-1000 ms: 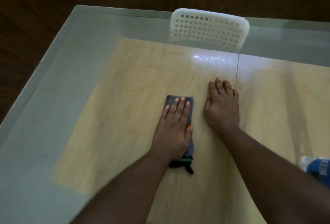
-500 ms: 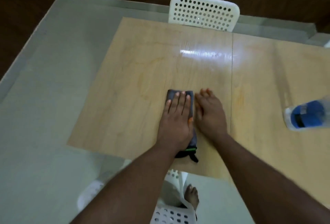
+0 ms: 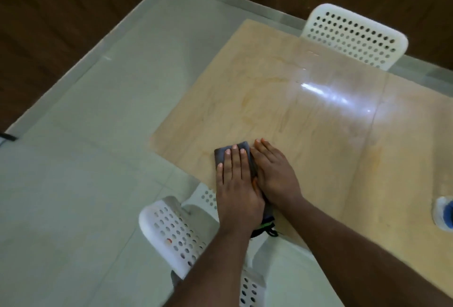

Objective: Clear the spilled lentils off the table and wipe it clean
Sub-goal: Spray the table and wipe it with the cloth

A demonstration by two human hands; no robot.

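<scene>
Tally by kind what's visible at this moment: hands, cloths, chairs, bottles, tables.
Hands: 2, left hand, right hand
Cloth: 1
Chairs: 2, far chair, near chair
Bottle: 1
Table: 1
Total: 7

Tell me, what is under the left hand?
A folded grey cloth lies flat under the left hand on the wooden table. The right hand rests beside it. What lies under the cloth is covered.

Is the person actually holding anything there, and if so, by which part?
Nothing is gripped. The left hand presses flat on top of the grey cloth on the table; the right hand lies flat beside it, touching its edge.
</scene>
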